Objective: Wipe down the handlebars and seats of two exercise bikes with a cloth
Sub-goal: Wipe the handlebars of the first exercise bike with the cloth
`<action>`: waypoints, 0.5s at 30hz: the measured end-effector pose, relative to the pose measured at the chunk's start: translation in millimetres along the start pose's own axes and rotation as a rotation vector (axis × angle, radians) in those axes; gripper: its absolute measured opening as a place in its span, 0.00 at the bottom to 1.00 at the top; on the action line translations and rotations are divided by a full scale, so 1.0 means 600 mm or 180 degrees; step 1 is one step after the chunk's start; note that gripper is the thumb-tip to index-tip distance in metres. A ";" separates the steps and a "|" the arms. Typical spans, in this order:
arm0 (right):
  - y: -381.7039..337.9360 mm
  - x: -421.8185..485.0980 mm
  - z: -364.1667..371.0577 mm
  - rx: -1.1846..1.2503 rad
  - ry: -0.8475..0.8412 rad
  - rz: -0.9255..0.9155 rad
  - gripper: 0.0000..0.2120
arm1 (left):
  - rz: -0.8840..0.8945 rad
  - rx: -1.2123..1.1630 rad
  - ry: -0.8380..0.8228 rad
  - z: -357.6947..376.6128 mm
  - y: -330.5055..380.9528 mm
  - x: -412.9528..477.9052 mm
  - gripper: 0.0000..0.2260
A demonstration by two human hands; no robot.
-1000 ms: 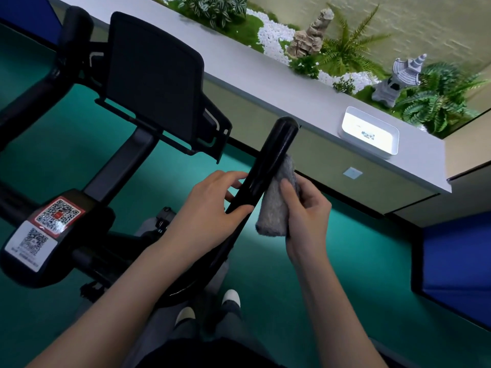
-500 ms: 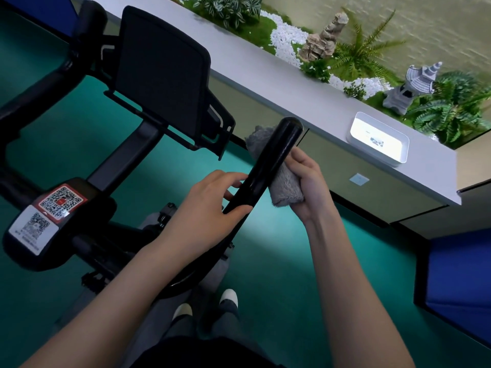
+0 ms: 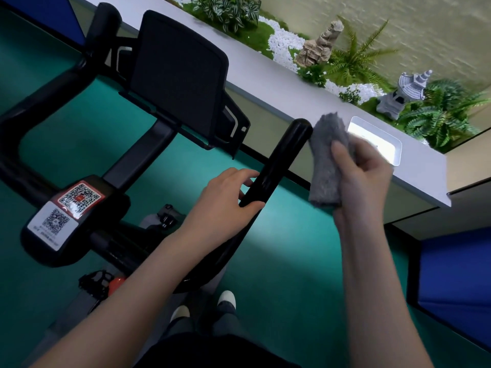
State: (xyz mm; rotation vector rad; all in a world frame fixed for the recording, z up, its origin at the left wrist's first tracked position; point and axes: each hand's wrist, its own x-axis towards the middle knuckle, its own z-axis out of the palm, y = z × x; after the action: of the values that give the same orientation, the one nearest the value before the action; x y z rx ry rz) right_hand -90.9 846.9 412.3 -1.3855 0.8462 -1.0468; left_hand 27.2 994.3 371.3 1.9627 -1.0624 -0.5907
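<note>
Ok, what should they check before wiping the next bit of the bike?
1. Cloth held: ok, the right hand grips the grey cloth.
2. Steadying grip: ok, the left hand grips the handlebar.
3. Cloth round the handlebar: not ok, it is beside the tip.
4. Handlebar clean: cannot tell.
5. Far handlebar free to wipe: ok, nothing on it.

Right hand (image 3: 364, 179) swept cloth (image 3: 327, 166) — off handlebar (image 3: 281, 158) (rightward).
</note>
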 end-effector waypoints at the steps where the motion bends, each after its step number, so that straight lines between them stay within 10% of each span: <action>1: -0.016 0.006 0.014 -0.0281 0.0019 -0.0338 0.08 | 0.0003 -0.0001 -0.0012 0.000 -0.001 0.001 0.20; 7: -0.055 0.034 0.098 -0.2617 -0.0580 -0.1310 0.09 | 0.0090 0.0002 -0.0112 -0.005 -0.008 0.005 0.21; 15: -0.050 0.022 0.124 -0.3780 -0.0999 -0.1583 0.10 | 0.0133 -0.0035 -0.0197 -0.015 -0.022 0.003 0.20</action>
State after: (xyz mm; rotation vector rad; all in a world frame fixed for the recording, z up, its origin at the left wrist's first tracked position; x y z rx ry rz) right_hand -19.4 863.2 447.1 -2.7840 0.9335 -0.5952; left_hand 40.6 1000.7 365.1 1.9188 -1.1330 -0.6367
